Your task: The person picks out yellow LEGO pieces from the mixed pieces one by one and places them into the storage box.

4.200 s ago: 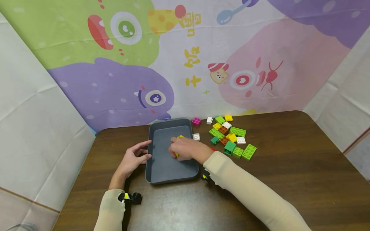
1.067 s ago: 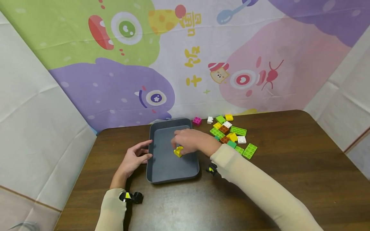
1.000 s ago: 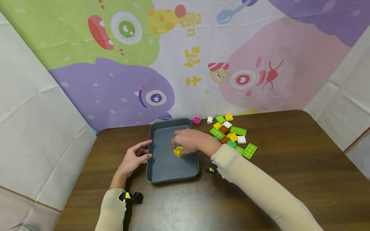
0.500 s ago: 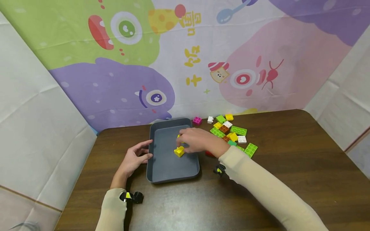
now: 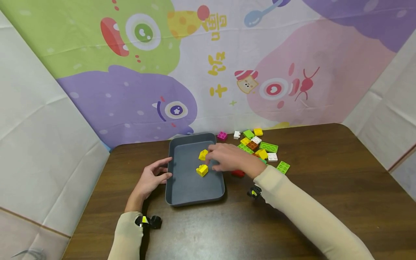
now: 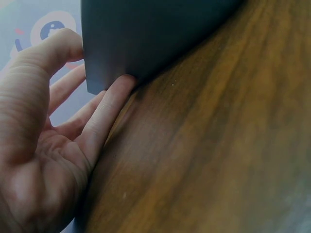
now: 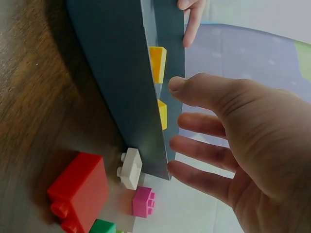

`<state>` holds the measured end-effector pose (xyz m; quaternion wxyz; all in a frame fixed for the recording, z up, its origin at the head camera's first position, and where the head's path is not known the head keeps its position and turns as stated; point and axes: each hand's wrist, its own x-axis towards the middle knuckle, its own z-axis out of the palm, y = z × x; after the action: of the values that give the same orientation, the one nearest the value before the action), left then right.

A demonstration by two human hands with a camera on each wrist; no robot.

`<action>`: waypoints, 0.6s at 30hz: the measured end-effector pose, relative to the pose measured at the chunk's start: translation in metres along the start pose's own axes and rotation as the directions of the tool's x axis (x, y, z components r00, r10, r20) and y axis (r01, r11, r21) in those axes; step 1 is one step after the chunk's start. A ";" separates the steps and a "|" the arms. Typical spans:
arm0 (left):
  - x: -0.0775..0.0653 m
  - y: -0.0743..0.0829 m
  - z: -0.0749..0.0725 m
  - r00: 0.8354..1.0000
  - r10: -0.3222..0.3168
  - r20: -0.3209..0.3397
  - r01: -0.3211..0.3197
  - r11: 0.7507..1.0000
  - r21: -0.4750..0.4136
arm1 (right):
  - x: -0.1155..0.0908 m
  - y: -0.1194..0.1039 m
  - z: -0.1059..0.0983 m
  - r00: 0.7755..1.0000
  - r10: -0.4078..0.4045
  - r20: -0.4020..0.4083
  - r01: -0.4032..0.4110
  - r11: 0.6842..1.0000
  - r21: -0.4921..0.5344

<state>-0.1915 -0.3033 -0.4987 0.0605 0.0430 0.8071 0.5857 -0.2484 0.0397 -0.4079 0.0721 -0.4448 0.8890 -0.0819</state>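
Two yellow toy bricks lie in the dark grey tray (image 5: pixel 182 189): a front brick (image 5: pixel 202 170) near its middle and a back brick (image 5: pixel 203 155) just behind. My right hand (image 5: pixel 229 157) hovers over the tray's right side, its fingertips beside the back brick. Seen from the right wrist, that hand (image 7: pixel 257 131) holds nothing and its fingers are spread apart. My left hand (image 5: pixel 150 180) touches the tray's left side. In the left wrist view, fingers (image 6: pixel 104 109) rest against the tray's outer wall, slightly bent.
Right of the tray sits a red brick (image 5: pixel 238 173), partly under my right wrist. A white brick (image 7: pixel 130 170) and a magenta brick (image 7: pixel 144 202) stand close to the tray. Several green, yellow, brown and white bricks spread across the table's back right, before a patterned cloth.
My right hand has let go of the yellow bricks and drawn off to the right, uncovering both in the tray. The left hand has stayed at the tray's left side.
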 end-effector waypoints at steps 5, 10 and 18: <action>0.000 0.000 0.000 1.000 0.002 -0.004 -0.002 1.000 0.001 | -0.004 0.003 0.003 0.999 0.003 -0.032 -0.004 1.000 -0.009; 0.000 0.000 0.000 1.000 0.007 -0.006 -0.007 1.000 -0.005 | -0.011 0.006 0.002 0.998 -0.004 -0.059 0.003 1.000 -0.020; 0.000 -0.001 0.000 1.000 0.016 -0.008 -0.016 1.000 0.003 | -0.022 0.015 0.001 0.996 0.040 -0.081 -0.040 0.999 -0.007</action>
<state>-0.1917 -0.3031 -0.4996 0.0523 0.0471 0.8079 0.5851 -0.2470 0.0659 -0.4106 0.0360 -0.4235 0.9003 -0.0945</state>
